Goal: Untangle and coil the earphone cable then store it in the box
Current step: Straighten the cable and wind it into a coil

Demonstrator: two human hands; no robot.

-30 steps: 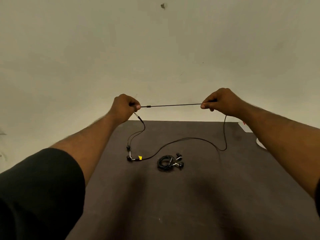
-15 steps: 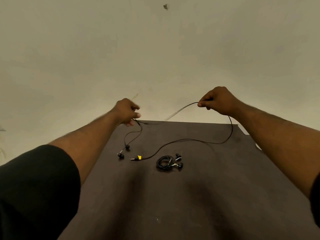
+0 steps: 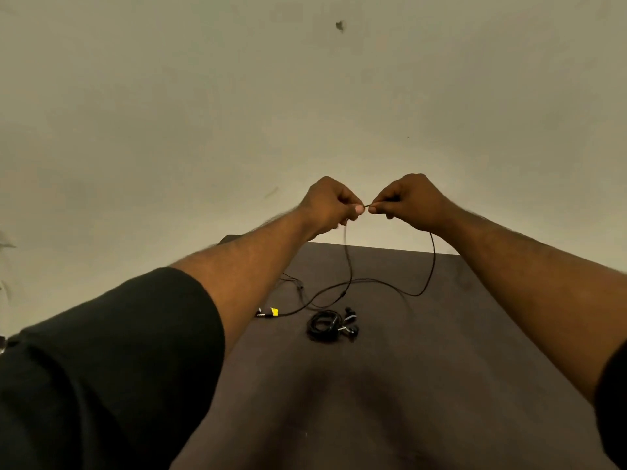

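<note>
A thin black earphone cable (image 3: 432,262) hangs between my two hands, held up over the far edge of the dark table (image 3: 390,385). My left hand (image 3: 327,205) and my right hand (image 3: 409,201) pinch it with fingertips almost touching. Two strands drop from the hands and loop across the table. The cable's plug end with a yellow tag (image 3: 274,312) lies on the table left of centre. A second black earphone set (image 3: 330,325), coiled with its buds beside it, lies near the middle. No box is in view.
A plain beige wall (image 3: 305,113) rises directly behind the table's far edge. My black sleeves fill the lower left and the right edge of the view.
My hands have come together from far apart, meeting above the table's far edge. The cable stretch between them went from taut to folded. The earbuds at the left slid behind my left arm.
</note>
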